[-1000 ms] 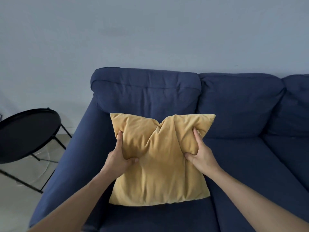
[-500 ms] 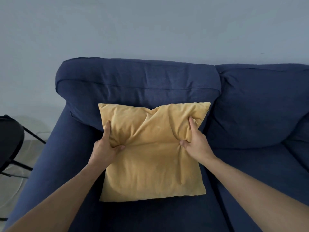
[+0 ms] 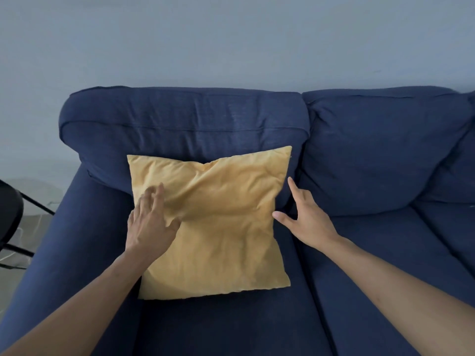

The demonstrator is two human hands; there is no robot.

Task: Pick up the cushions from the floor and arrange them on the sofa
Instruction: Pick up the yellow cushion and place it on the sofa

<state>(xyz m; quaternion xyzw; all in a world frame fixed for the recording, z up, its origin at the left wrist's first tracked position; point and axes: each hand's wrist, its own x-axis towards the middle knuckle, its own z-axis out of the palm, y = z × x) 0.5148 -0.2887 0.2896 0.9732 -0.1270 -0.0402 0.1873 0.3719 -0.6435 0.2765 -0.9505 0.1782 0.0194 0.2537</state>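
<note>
Cushion (image 3: 218, 227) upright against sofa (image 3: 180, 129) (slightly tilted)

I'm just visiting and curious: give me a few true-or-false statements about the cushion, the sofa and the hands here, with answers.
1. The square mustard-yellow velvet cushion leans against the navy-blue fabric sofa's backrest. True.
2. Both hands are gripping it. False: the left hand lies open on it, and the right hand is open beside its edge.
3. It sits at the sofa's left end. True.
4. A second cushion lies on the seat. False: only one is visible.
</note>
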